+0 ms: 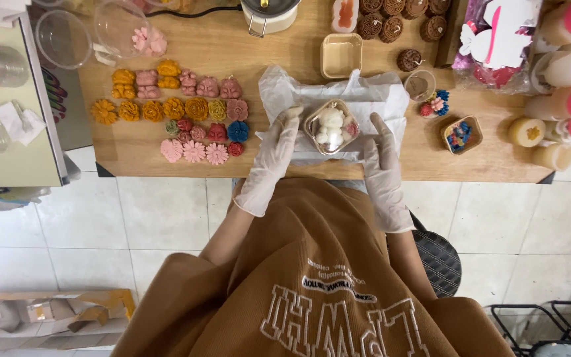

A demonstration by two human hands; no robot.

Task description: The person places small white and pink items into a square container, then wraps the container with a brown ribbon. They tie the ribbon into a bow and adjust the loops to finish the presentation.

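Observation:
A small square beige tray [331,127] under a clear lid holds a white bear-shaped piece and a pink flower. It sits on a crumpled white plastic sheet [371,98] near the front edge of the wooden table [232,49]. My left hand [273,158], in a white glove, pinches the tray's left corner with its fingertips. My right hand [382,162], also gloved, lies flat with fingers straight on the sheet just right of the tray. I cannot tell whether it touches the tray.
Rows of moulded flower and figure pieces [180,109] in orange, pink, red and blue lie at the left. An empty beige tray [340,55], brown round pieces [391,23], a clear cup [419,84] and a small tray of coloured bits [461,135] stand behind and right. A stool [439,259] is under me.

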